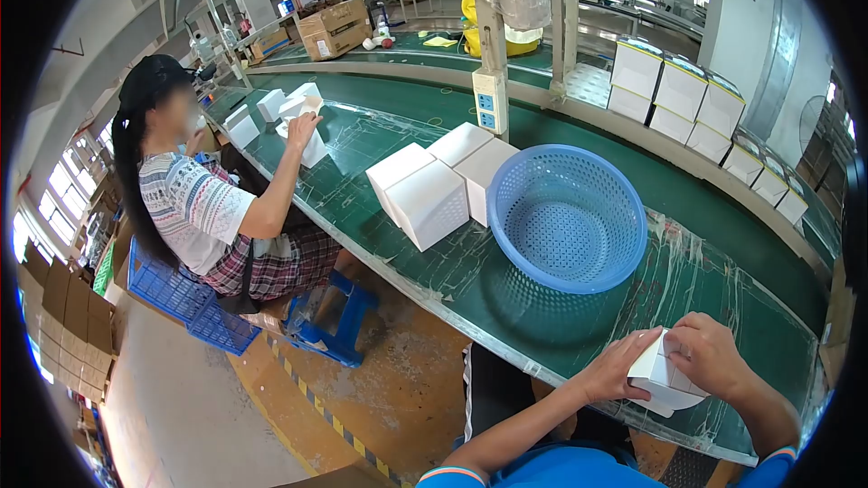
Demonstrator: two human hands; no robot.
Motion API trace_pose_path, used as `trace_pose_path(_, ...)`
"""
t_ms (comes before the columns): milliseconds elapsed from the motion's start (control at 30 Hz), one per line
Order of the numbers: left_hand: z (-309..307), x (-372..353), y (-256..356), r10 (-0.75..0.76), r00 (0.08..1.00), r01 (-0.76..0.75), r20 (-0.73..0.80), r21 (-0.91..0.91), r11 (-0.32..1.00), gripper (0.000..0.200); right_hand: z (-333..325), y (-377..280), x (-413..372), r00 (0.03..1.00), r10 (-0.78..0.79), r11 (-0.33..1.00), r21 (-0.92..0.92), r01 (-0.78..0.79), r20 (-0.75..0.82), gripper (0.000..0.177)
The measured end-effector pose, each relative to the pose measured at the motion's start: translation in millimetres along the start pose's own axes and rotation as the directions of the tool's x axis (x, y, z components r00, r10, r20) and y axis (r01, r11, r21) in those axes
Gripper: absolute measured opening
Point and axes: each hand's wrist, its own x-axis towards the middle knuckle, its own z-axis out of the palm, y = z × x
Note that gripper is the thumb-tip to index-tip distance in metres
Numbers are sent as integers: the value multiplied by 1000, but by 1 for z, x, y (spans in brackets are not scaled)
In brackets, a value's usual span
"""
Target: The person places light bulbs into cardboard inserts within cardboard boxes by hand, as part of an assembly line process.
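A small white box [667, 378] rests on the green table near its front edge at the lower right. My left hand [618, 366] is wrapped round the left side of this box, thumb underneath at the near side. At the box's top right, my right hand [707, 354] has its fingers bent against the upper edge; whether they pinch a flap cannot be made out. Beyond my hands stands an empty blue plastic basket [568, 219]. Left of the basket, several white boxes [427, 203] stand grouped together, touching one another.
A co-worker [194, 208] sits at the left, handling a white box [313, 146] beside other white pieces. A post with a socket [488, 101] rises behind the basket. Stacked white boxes [680, 90] line the far right. A blue stool [339, 325] stands below.
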Motion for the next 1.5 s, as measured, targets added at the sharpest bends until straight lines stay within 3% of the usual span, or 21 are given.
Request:
trace_pose_path(33,0,0,0,-10,1000,10,4,4,1000,116,1,0,1,1000,1,1000,0,-1,2,20)
trace_pose_path(100,-1,-1,2,-19,1000,19,9,8,1000,116,4,0,2,1000,7,982,-188,-3,23,23)
trace_pose_path(200,-1,0,3,-30,999,30,17,8,1000,117,-7,2,4,1000,-30,999,-42,30,7,25)
trace_pose_path(500,-5,1,4,-8,1000,8,-5,4,1000,109,-4,5,5,992,52,995,-92,-42,113,24)
trace_pose_path(600,-4,0,1,-9,999,9,-37,11,1000,103,-5,7,9,995,-20,998,-58,26,99,22)
trace_pose_path(833,-5,0,10,-92,996,92,-17,-8,996,109,-1,13,1,1000,13,1000,28,-14,28,16)
trace_pose_path(933,-2,-1,9,-71,997,70,7,76,995,112,-1,16,7,988,50,997,-58,-42,146,20)
trace_pose_path(1033,1,-2,8,-87,996,88,-9,91,992,115,2,10,10,987,18,992,-125,2,160,17)
trace_pose_path(1367,3,-7,8,-67,998,69,-22,112,991,117,-5,11,15,979,-81,990,-103,101,187,12)
trace_pose_path(1500,5,-7,8,-82,996,84,-18,90,992,117,-2,6,13,975,-37,989,-131,67,218,14)
